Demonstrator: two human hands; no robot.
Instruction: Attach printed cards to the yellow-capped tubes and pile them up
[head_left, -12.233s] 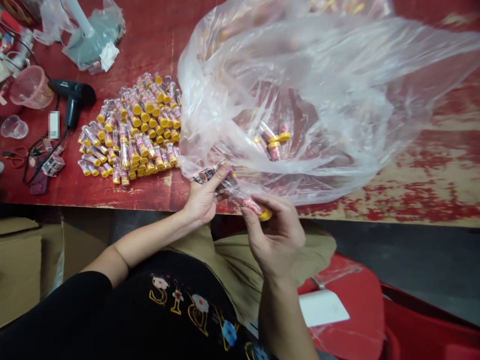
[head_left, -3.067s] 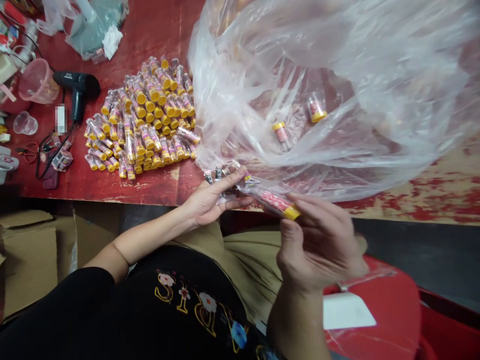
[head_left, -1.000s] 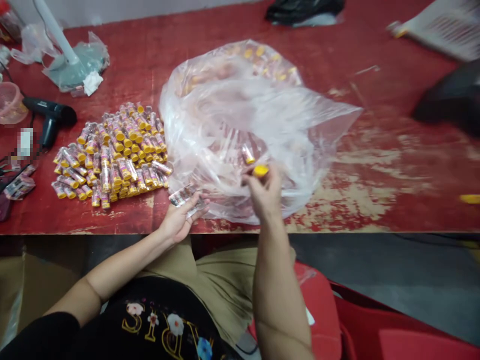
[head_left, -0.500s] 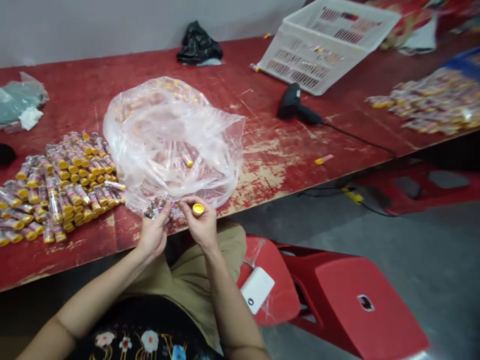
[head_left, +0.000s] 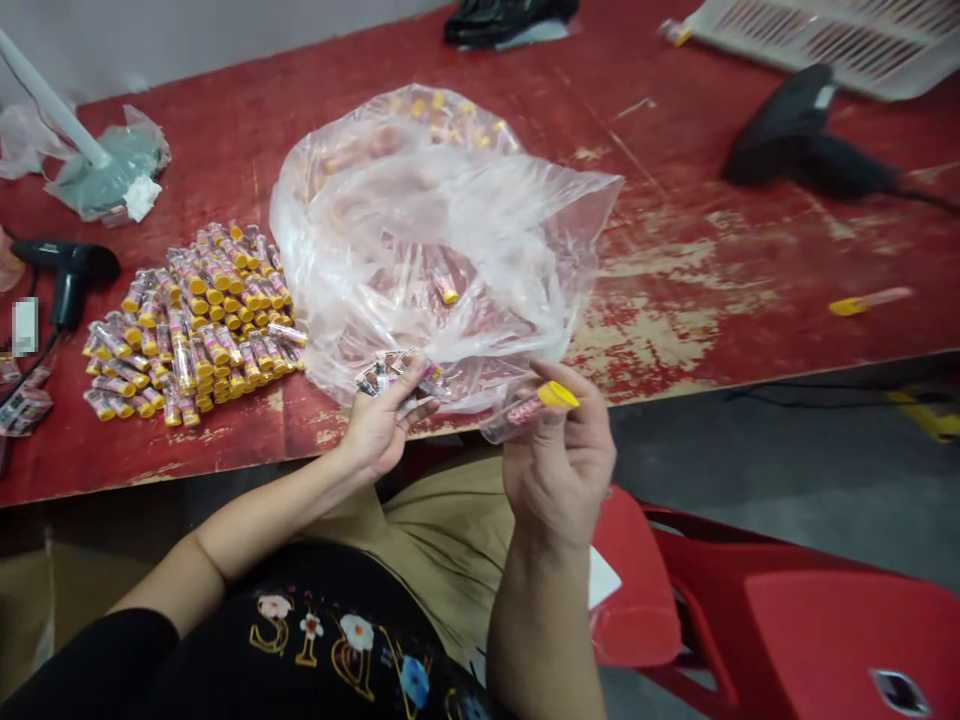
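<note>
Right hand (head_left: 559,465): thumb and fingers pinch a clear plastic tube with a yellow cap (head_left: 529,410), held just off the near edge of the worn red desk (head_left: 712,250), with the cap end to the right. Left hand (head_left: 379,430), just to its left: fingers curled round a small bunch of printed clear wrappers (head_left: 394,375), touching the near side of a large crumpled clear plastic bag (head_left: 442,240) on the desk. Heap of yellow-capped tubes (head_left: 195,320) lies left of the bag. Black heat gun (head_left: 802,140) far right.
</note>
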